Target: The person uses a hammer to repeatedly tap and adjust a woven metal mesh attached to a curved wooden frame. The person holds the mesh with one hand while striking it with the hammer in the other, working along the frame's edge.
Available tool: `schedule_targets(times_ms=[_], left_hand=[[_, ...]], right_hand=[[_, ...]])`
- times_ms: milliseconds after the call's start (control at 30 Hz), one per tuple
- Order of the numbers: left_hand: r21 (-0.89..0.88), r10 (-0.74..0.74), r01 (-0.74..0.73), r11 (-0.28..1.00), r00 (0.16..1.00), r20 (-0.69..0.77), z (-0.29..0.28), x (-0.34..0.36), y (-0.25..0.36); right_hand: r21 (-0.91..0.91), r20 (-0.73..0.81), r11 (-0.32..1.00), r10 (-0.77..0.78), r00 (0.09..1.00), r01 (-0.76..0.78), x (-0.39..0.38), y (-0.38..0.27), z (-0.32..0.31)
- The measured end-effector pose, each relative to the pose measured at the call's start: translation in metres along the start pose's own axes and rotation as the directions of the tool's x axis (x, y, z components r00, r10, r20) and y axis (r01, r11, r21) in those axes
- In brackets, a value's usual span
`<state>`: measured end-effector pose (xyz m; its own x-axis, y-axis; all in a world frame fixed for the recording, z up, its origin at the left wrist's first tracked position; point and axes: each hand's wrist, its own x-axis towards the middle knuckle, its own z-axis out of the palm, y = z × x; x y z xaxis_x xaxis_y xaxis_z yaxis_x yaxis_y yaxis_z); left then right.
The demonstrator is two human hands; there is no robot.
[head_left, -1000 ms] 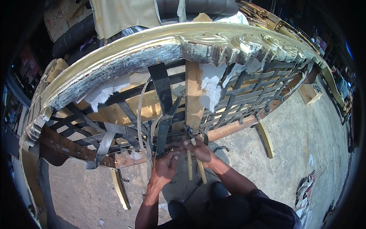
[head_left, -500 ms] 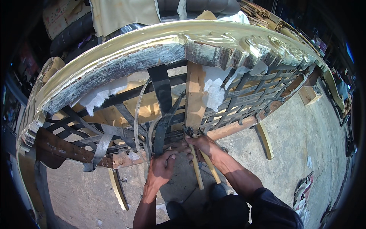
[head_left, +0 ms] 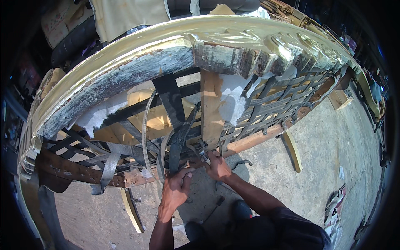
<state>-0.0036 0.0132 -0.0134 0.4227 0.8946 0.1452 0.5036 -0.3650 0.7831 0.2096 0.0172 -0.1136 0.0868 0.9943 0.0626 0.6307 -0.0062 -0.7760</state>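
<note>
A gilded, carved furniture frame [head_left: 125, 50] stands tilted before me, with woven black webbing [head_left: 258, 100] across its inside. My left hand [head_left: 176, 187] is closed at the lower end of a wide black webbing strap [head_left: 171, 96], beside the bottom wooden rail [head_left: 146, 177]. Close to its right, my right hand [head_left: 217, 166] is wrapped around a metal tool [head_left: 203, 155] that looks like pincers. The tool's head shows above the fingers, near the foot of the upright wooden brace [head_left: 211, 108]; its handles are hidden. A thin pale cord [head_left: 146, 129] hangs left of the strap.
Torn white fabric [head_left: 233, 100] clings beside the brace. A loose grey strap [head_left: 109, 166] dangles at the left. Wooden legs [head_left: 292, 150] rest on the concrete floor [head_left: 321, 146]. A dark-handled tool [head_left: 219, 201] lies near my feet, and a crumpled wrapper [head_left: 334, 208] at the right.
My right hand has turned and shifted slightly; the two yellow handles that stuck out below it no longer show. The left hand stays by the strap. The view has moved a little.
</note>
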Motion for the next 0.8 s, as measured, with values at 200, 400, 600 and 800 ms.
schedule_targets(times_ms=[200, 400, 600, 800], left_hand=[[0.026, -0.022, 0.023, 0.999, 0.999, -0.042, -0.003, -0.017, -0.009], [-0.018, 0.003, -0.003, 1.000, 1.000, -0.009, 0.002, -0.006, 0.004], [0.007, 0.005, -0.006, 1.000, 1.000, 0.026, -0.001, -0.011, 0.006], [0.017, -0.045, 0.044, 0.999, 0.997, 0.064, -0.008, -0.016, 0.014]], right_hand=[[0.811, 0.503, 0.209, 0.227, 0.834, -0.546, -0.046, -0.062, -0.049], [0.749, 0.615, 0.152, 0.207, 0.761, -0.645, -0.099, -0.029, -0.060], [0.673, 0.541, 0.405, 0.300, 0.786, -0.618, -0.055, -0.072, -0.072], [0.578, 0.521, 0.545, 0.327, 0.789, -0.607, -0.027, -0.091, -0.082]])
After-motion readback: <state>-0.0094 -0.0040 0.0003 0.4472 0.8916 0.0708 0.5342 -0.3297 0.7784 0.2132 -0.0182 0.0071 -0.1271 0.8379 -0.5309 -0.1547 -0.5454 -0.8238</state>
